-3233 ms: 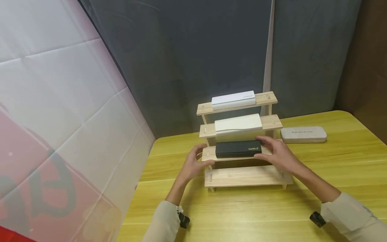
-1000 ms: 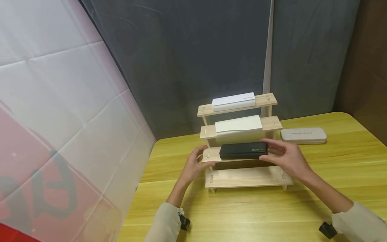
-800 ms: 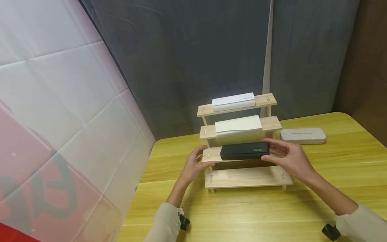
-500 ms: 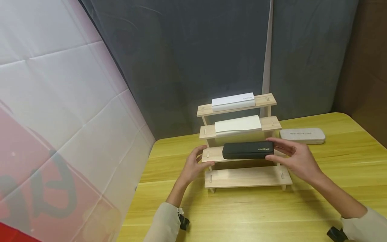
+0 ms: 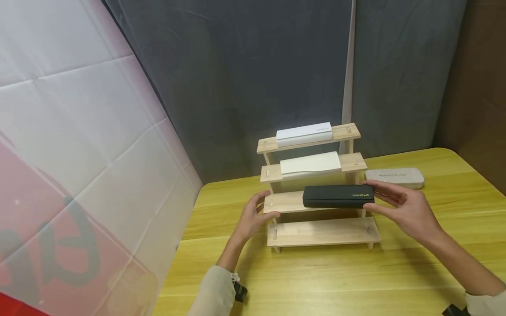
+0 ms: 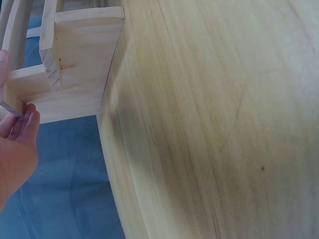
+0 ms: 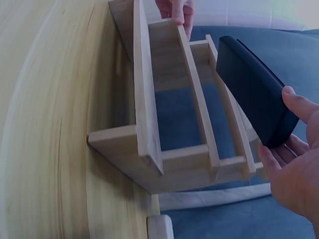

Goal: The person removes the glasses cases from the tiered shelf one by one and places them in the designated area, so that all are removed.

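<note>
My right hand [image 5: 411,213] holds a black glasses case [image 5: 336,197] with gold lettering by its right end, thumb in front and fingers behind. In the right wrist view the case [image 7: 254,92] is raised off the tiers, tilted there. A stepped wooden display rack [image 5: 282,202] stands on the table. At the left end of its second tier from the bottom, my left hand [image 5: 251,217] pinches the board, with its fingertips [image 6: 31,119] at the board's end in the left wrist view. A white glasses case [image 5: 304,134] lies on the top tier, a cream one [image 5: 310,163] on the tier below.
A pale grey glasses case [image 5: 395,177] lies on the yellow wood-grain table [image 5: 316,281], right behind the rack. Behind the table hangs a dark grey curtain [image 5: 257,79]. A white and pink fabric wall [image 5: 99,131] runs along the left.
My right hand has taken the black glasses case rightwards along the second tier from the bottom and lifted it off, past the tier's right end. The left hand has stayed on the rack.
</note>
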A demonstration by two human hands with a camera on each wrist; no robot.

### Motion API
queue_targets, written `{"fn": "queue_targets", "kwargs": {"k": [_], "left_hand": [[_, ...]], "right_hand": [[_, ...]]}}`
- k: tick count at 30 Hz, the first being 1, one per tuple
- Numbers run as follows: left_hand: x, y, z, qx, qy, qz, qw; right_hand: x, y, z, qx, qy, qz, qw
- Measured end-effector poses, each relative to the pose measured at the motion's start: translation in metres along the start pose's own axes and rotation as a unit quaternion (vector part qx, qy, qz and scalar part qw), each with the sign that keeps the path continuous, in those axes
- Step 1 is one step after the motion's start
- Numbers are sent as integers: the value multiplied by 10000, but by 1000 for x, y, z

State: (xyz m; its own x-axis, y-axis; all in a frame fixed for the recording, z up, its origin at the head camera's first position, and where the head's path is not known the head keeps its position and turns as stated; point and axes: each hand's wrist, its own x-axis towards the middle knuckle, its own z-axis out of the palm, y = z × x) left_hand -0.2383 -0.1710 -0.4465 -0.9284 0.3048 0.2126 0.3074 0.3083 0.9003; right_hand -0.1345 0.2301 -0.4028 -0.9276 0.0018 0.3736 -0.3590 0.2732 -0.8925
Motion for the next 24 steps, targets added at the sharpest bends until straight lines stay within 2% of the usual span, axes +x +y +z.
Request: {"fn": "queue_targets", "kwargs": {"k": [6,8,11,17,24], "left_hand": [[-8,24,1,-93,-46,67,9999],[-9,27,1,-93,-40,91,9999],[-7,22,1,-41,-12,71,10000],[0,0,-1,80,-20,28,10000],[-2,-3,-4,75,-80,103,9999]], "right_hand": [[-5,4,-14,91,120,208,9997],[-7,6,-20,102,119,235,9996],[-9,9,-28,144,102,274,9995],[-13,12,-43,85,207,390,9990],[-18,16,-56,-114,424,627,9971]]}}
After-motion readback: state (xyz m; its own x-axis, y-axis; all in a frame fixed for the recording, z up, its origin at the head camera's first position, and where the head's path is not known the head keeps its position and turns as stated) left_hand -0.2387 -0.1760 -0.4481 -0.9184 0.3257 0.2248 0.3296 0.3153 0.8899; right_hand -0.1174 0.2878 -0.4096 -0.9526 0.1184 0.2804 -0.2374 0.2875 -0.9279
